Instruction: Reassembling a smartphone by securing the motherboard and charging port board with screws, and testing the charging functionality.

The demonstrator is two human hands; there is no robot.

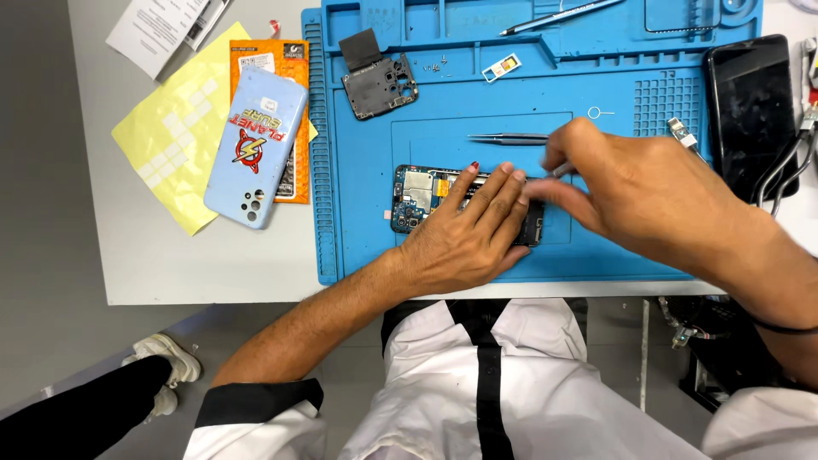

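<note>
An opened phone (415, 198) with its circuit board bare lies on the blue work mat (358, 247). My left hand (473, 232) rests flat across the phone's middle, fingers spread over it and pressing it down. My right hand (630, 192) comes in from the right, fingers pinched on a thin metal tool (560, 170) whose tip meets the phone's upper edge. Much of the phone's right half is hidden under both hands.
Tweezers (509, 138) lie just beyond the phone. A dark inner phone cover (377, 81), tiny screws (433, 64) and a card tray (501, 67) sit at the mat's back. A light-blue phone case (256, 145) lies left on yellow sheets (162, 136); a black phone (750, 111) lies right.
</note>
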